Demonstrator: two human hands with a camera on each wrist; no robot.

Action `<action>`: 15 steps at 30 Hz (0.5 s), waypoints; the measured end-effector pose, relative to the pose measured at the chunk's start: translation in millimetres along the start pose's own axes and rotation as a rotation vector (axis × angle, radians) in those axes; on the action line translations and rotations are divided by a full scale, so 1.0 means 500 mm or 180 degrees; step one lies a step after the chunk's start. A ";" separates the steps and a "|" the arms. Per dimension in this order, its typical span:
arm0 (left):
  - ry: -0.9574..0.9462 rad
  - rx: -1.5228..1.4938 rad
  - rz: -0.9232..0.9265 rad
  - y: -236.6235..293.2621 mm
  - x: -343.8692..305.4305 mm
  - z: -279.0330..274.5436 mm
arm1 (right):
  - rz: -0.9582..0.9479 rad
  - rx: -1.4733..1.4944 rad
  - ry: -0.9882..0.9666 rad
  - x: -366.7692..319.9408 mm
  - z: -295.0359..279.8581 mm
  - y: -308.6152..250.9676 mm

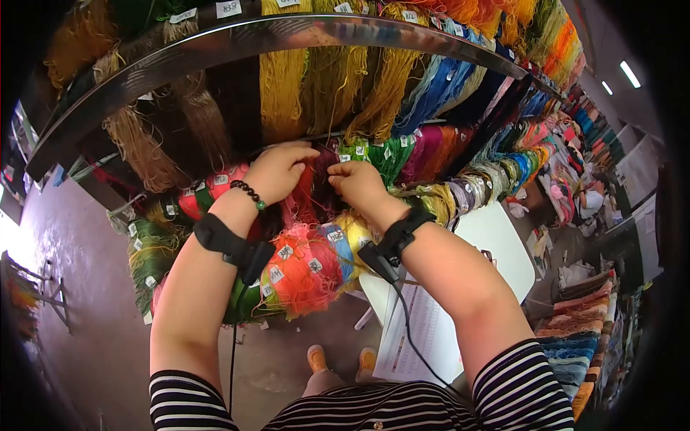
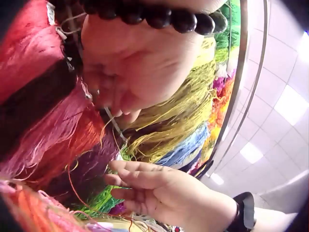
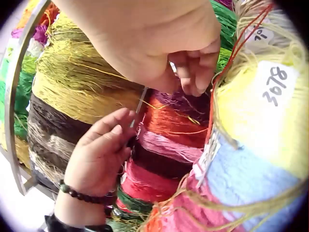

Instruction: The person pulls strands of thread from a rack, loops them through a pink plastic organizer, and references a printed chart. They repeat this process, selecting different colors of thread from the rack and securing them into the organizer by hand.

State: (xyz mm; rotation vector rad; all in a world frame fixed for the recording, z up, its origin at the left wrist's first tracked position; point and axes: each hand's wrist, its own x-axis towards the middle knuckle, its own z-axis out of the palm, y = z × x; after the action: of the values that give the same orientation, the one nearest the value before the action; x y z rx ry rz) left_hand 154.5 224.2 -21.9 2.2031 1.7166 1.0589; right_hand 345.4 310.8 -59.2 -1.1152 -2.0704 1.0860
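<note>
My left hand point(image 1: 279, 172), with a dark bead bracelet point(image 1: 248, 192) at the wrist, is at a thin metal rod point(image 3: 141, 104) behind the hanging skeins. Its fingers are loosely bent, and no thread shows between them in the right wrist view. Across from it, my right hand point(image 1: 359, 185) has its fingers half bent near a dark purple skein point(image 3: 181, 104) and green skeins point(image 1: 392, 161). Between and below the hands hangs a red-orange thread skein point(image 3: 164, 118), beside a pink skein point(image 3: 166, 145). The right fingertips are partly hidden in the right wrist view.
A curved metal rail point(image 1: 302, 32) crosses above the hands, with mustard skeins point(image 1: 284, 90) hanging behind it. Labelled skeins in coral point(image 1: 309, 269) and yellow point(image 3: 256, 116) bulge in front. A white table point(image 1: 503, 241) and printed sheets point(image 1: 417, 337) are at the lower right.
</note>
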 end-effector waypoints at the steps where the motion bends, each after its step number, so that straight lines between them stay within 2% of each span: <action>1: -0.0124 0.0264 -0.0125 -0.007 0.004 0.013 | -0.0034 -0.0117 0.0067 0.008 0.005 -0.006; 6: -0.0190 0.0350 -0.0133 -0.043 0.007 0.028 | -0.0180 -0.0749 0.0213 0.022 0.016 -0.038; 9: -0.0258 0.0236 -0.0169 -0.044 0.003 0.025 | -0.0179 -0.0784 0.0307 0.026 0.020 -0.041; 12: -0.0260 0.0154 -0.0204 -0.051 0.003 0.024 | -0.0165 -0.0270 0.0234 0.046 0.028 -0.002; 15: -0.0182 0.0168 -0.0212 -0.052 0.000 0.029 | -0.0030 0.0667 -0.0084 0.030 0.015 0.011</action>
State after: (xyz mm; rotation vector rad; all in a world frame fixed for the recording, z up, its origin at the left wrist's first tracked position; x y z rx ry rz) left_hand 142.9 236.9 -46.3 2.1685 1.7998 0.9369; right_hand 334.2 322.6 -66.4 -0.9915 -1.9273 1.2860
